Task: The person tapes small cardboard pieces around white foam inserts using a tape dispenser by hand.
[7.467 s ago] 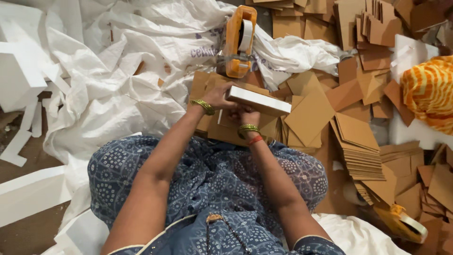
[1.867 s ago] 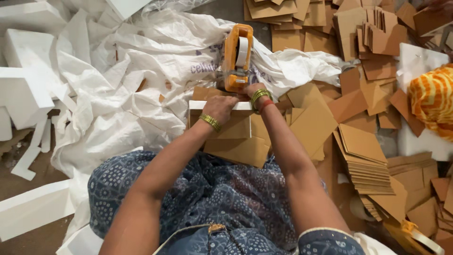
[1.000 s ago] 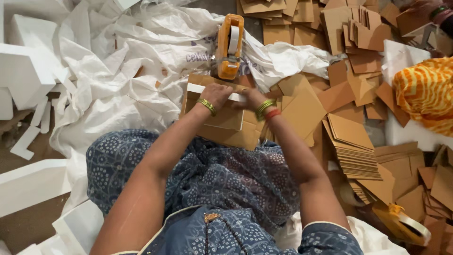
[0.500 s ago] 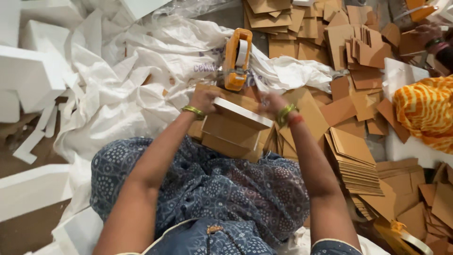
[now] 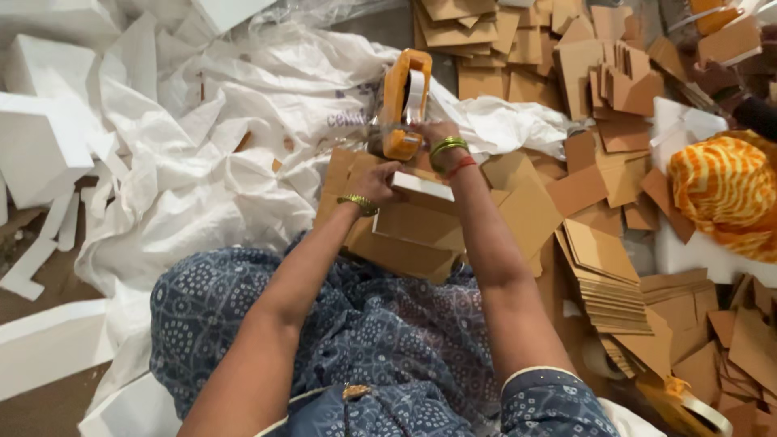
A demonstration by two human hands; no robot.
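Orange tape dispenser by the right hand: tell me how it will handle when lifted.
The orange tape dispenser looks like rigid plastic, so probably stiff and light. Standing upright on crumpled white sheeting, it may tip if nudged. The right hand is on its base, near the small cardboard box.

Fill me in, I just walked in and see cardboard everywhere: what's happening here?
A seated person steadies a small cardboard box on their lap with the left hand, while the right hand grips an orange tape dispenser at the box's far edge. White plastic sheeting and foam blocks lie to the left, stacks of cardboard pieces to the right.
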